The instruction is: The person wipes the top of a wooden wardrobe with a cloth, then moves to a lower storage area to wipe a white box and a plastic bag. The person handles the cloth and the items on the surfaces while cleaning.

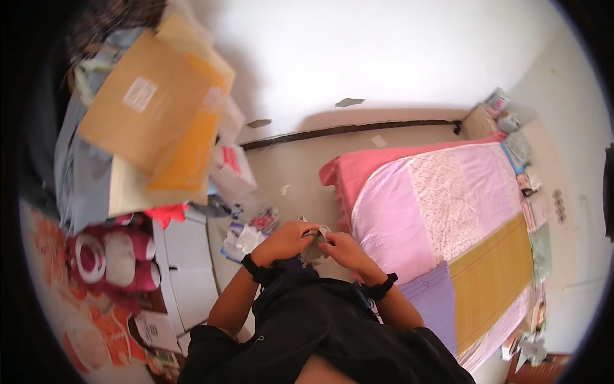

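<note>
My left hand (294, 241) and right hand (346, 249) are pinched closed on a grey cloth (313, 249) near me, left of the bed (441, 198). Farther left is a white plastic bag (231, 176), whose contents I can't tell.

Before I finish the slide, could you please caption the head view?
Left hand and right hand hold a greyish cloth near a bed.

Between the hands (291, 238): cloth (314, 249), grey-beige. Both wristbands (258, 271) black. Right of the hands: bedspread (390, 198) lilac-pink, its pale strip (441, 192) speckled reddish-pink; mat (489, 281) golden-olive; pad (432, 294) purple. Left of the hands: plush toy (121, 259) maroon with pale pink. Ahead and left of the hands: flat package (169, 121) tan, label (140, 94) white; wrapper (192, 161) beneath, yellow-orange.
</note>
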The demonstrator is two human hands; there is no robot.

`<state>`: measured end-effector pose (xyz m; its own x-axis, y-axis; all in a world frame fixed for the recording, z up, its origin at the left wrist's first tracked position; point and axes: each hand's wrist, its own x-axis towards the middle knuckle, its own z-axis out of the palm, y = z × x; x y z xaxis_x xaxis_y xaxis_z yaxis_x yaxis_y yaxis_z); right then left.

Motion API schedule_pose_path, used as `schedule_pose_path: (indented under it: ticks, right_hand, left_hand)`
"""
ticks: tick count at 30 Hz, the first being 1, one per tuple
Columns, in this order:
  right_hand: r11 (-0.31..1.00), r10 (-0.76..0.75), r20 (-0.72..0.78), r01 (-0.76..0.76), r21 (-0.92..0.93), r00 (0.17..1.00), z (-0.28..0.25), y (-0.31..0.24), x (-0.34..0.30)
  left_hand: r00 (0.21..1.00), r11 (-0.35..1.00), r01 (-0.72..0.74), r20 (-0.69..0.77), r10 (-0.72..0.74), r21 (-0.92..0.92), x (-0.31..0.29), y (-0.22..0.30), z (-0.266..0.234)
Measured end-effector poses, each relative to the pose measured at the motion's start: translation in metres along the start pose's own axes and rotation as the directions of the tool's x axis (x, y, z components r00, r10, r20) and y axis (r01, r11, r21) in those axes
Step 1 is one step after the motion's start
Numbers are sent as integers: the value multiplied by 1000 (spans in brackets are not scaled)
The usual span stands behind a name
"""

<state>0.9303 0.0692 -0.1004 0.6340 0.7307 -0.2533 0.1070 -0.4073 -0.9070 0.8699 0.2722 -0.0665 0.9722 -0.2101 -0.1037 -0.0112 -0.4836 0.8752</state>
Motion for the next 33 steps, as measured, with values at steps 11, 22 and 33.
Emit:
schedule_pose_path:
  ticks: [11,22,33]
  right_hand:
    - [990,15,-378,-66,-124,926,-74,-37,152]
    - [972,81,-332,-1,236,940,-114,-64,296]
    - [944,-212,-122,171,-284,970,-236,-71,443]
  left_hand:
    - [970,975,-222,-105,219,-21,156,-39,-99]
    - [928,985,-99,-370,40,-143,234,-102,-170]
    - [961,989,78,-254,-109,-128,365,-77,-218]
